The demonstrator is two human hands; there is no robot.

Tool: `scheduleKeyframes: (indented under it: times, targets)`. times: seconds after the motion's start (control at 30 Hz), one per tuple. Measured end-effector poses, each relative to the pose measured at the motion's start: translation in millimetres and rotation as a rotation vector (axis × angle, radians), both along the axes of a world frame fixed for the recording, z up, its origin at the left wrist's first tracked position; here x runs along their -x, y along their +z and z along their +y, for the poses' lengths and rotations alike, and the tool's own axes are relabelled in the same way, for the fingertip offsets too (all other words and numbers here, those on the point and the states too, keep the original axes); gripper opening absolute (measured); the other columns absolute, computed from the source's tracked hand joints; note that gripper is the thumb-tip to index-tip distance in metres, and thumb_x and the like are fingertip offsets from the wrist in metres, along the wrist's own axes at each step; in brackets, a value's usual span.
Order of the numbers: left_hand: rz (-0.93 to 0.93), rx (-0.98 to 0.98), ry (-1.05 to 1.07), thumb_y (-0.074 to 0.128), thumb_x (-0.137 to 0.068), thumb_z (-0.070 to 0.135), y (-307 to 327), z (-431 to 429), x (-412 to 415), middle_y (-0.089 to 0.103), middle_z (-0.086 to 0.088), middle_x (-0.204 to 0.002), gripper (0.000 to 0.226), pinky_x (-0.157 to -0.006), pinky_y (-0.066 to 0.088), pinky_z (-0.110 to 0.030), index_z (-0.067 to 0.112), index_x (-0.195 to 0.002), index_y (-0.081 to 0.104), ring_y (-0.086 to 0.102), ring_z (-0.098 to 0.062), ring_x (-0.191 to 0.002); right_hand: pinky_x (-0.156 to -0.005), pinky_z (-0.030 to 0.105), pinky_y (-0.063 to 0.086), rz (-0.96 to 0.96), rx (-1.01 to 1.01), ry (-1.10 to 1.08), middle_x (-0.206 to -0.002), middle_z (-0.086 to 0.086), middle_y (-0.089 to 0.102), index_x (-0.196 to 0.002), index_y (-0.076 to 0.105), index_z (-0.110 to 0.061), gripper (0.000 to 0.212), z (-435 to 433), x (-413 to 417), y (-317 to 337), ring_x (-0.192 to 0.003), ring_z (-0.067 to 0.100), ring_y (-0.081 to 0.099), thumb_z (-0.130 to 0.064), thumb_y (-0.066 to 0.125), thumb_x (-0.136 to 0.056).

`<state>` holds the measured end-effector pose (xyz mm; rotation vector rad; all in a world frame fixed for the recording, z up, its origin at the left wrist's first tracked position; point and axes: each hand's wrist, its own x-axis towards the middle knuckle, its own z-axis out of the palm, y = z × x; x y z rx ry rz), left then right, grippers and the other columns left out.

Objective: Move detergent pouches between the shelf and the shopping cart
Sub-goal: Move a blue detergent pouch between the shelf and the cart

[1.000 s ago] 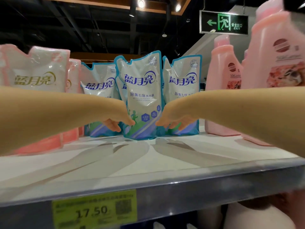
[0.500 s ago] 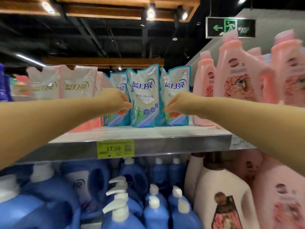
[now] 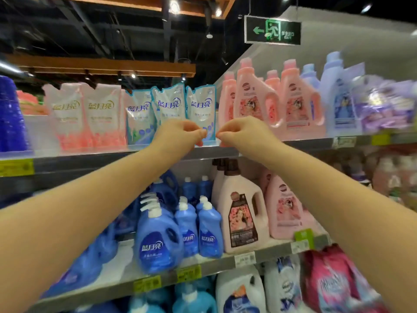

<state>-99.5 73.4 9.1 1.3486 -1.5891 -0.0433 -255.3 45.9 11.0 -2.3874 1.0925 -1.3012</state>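
Far left of the blue-trimmed detergent pouches (image 3: 168, 102), dark blue bottles (image 3: 10, 114) stand at the end of the top shelf (image 3: 90, 159). Just left of those pouches, pink-and-white pouches (image 3: 85, 114) stand upright in a row, touching them.

The blue-trimmed detergent pouches are three. They stand upright side by side on the top shelf, and the middle one overlaps its neighbours a little.

The person's left hand (image 3: 178, 134) is raised in front of the lower part of the middle and right pouches. Its fingers are curled in against the thumb, and nothing shows inside them. The right hand (image 3: 241, 132) is just right of the pouches' lower corner, curled the same way, with nothing visible in it. The two hands are near each other but apart. Whether any fingertip touches a pouch cannot be told.

Right of the pouches stand pink handled bottles (image 3: 250, 100). Lilac bottles (image 3: 338, 98) come after them, then blurred purple packs (image 3: 383, 105). Above and right of the pouches hangs a green exit sign (image 3: 273, 30).

Below the pouches, on the next shelf down, are blue detergent bottles (image 3: 158, 240). A pale pink jug with a brown cap (image 3: 242, 213) stands right of these.
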Motion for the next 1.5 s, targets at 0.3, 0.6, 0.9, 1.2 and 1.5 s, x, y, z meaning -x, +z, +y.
scheduleKeyframes:
  times: [0.3, 0.6, 0.9, 1.2, 1.5]
  targets:
    - [0.000, 0.114, -0.239, 0.060, -0.086, 0.025, -47.8, 90.7, 178.3, 0.068, 0.009, -0.077, 0.006, -0.075, 0.049, -0.025, 0.027, -0.085, 0.066, 0.063, -0.007, -0.076, -0.073, 0.023, 0.047, -0.254, 0.061, -0.168, -0.085, -0.009, 0.067, -0.094, 0.071, -0.023, 0.017, 102.7, 149.9, -63.4, -0.084, 0.007, 0.061, -0.022, 0.057, -0.087]
    - [0.441, -0.264, -0.748, 0.056, -0.089, 0.009, -165.6, 105.2, 426.5, 0.061, 0.007, -0.063, 0.020, -0.060, 0.043, -0.008, 0.019, -0.073, 0.061, 0.054, 0.005, -0.057, -0.077, 0.026, 0.049, -0.468, -0.183, -0.553, -0.080, -0.016, 0.065, -0.084, 0.065, -0.030, 0.014, 170.2, 385.6, -195.1, -0.083, 0.005, 0.062, -0.018, 0.059, -0.087]
    - [0.371, -0.610, -0.920, 0.056, -0.089, 0.011, -293.9, 68.0, 613.4, 0.060, 0.016, -0.048, 0.023, -0.052, 0.038, -0.013, 0.022, -0.070, 0.059, 0.048, 0.008, -0.046, -0.085, 0.025, 0.046, -0.609, -0.440, -0.974, -0.086, -0.009, 0.064, -0.089, 0.069, -0.020, 0.013, 188.9, 551.4, -314.7, -0.086, 0.008, 0.059, -0.014, 0.059, -0.087]
    - [0.166, -0.934, -0.889, 0.062, -0.085, 0.020, -460.2, -34.5, 734.4, 0.061, 0.004, -0.072, 0.010, -0.067, 0.048, -0.026, 0.019, -0.094, 0.058, 0.058, -0.009, -0.064, -0.081, 0.033, 0.045, -0.855, -0.757, -1.273, -0.086, -0.005, 0.058, -0.111, 0.063, -0.014, 0.024, 114.8, 642.8, -462.4, -0.085, 0.016, 0.054, -0.020, 0.059, -0.089]
    - [-0.119, -1.255, -0.747, 0.063, -0.087, 0.025, -604.6, -40.3, 753.4, 0.057, -0.009, -0.123, 0.075, -0.083, 0.035, -0.023, 0.022, -0.147, 0.019, 0.056, -0.024, -0.111, -0.074, 0.018, 0.044, -1.082, -1.180, -1.247, -0.107, 0.003, 0.058, -0.134, 0.045, -0.010, 0.042, 81.9, 643.0, -606.7, -0.091, 0.018, 0.057, -0.014, 0.051, -0.093]
